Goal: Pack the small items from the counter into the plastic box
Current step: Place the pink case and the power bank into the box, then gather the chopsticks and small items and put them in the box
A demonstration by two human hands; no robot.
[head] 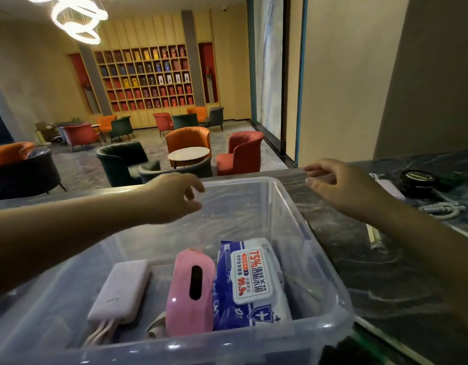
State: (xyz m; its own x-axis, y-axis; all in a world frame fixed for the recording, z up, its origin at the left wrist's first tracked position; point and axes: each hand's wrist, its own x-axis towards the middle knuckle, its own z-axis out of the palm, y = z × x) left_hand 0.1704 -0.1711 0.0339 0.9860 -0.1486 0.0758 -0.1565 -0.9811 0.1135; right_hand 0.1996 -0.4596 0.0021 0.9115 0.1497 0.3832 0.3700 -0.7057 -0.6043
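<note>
A clear plastic box (pixel 330 262) sits on the dark marble counter (pixel 385 272). Inside lie a white power bank (pixel 120 292) with cables, a pink case (pixel 190 288) and a blue pack of wet wipes (pixel 251 280). My left hand (pixel 174 196) hovers over the box's far rim, fingers loosely curled, holding nothing. My right hand (pixel 343 185) reaches past the box's far right corner above the counter, fingers extended and empty. On the counter to the right lie a black round tin (pixel 418 181), a white cable (pixel 441 209) and a thin stick-like item (pixel 373 237).
Beyond the counter's far edge is a lounge with armchairs (pixel 188 140) and a round table (pixel 188 154). A beige wall (pixel 346 75) rises at the right. A white flat item (pixel 388 187) lies beside the tin.
</note>
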